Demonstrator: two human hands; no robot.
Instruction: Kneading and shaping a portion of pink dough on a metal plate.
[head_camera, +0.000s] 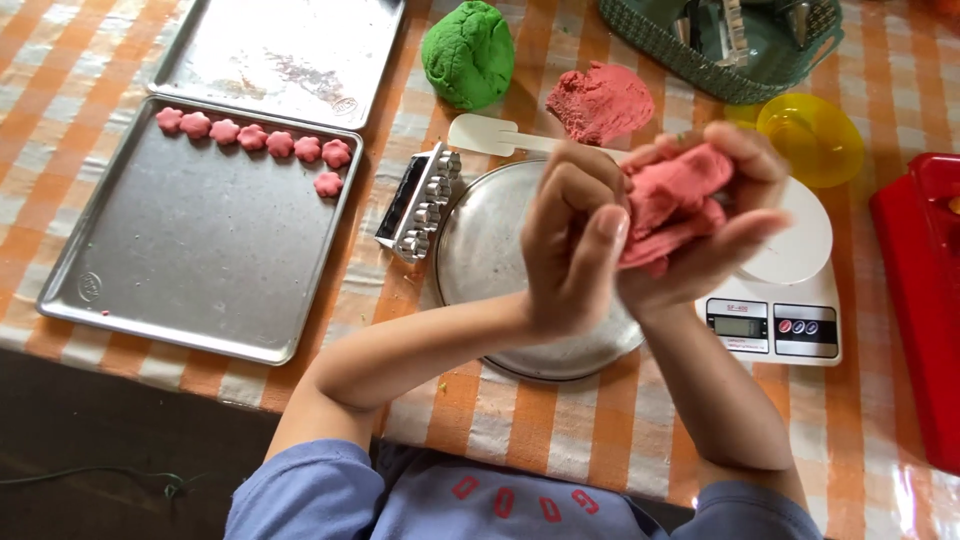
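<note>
A lump of pink dough (672, 203) is squeezed between both my hands above a round metal plate (480, 250). My right hand (718, 225) cups the dough from the right and below. My left hand (572, 240) presses it from the left with fingers curled and thumb on the dough. A bigger pink dough lump (600, 102) and a green dough ball (468, 53) lie on the table beyond. Several pink flower-shaped pieces (250, 137) line the far edge of a metal baking tray (200, 250) on the left.
A second metal tray (285, 55) lies behind the first. A metal cutter block (418, 203) and a white spatula (490, 135) lie beside the plate. A white kitchen scale (785, 300), a yellow bowl (812, 135), a green basket (730, 45) and a red container (925, 300) stand at right.
</note>
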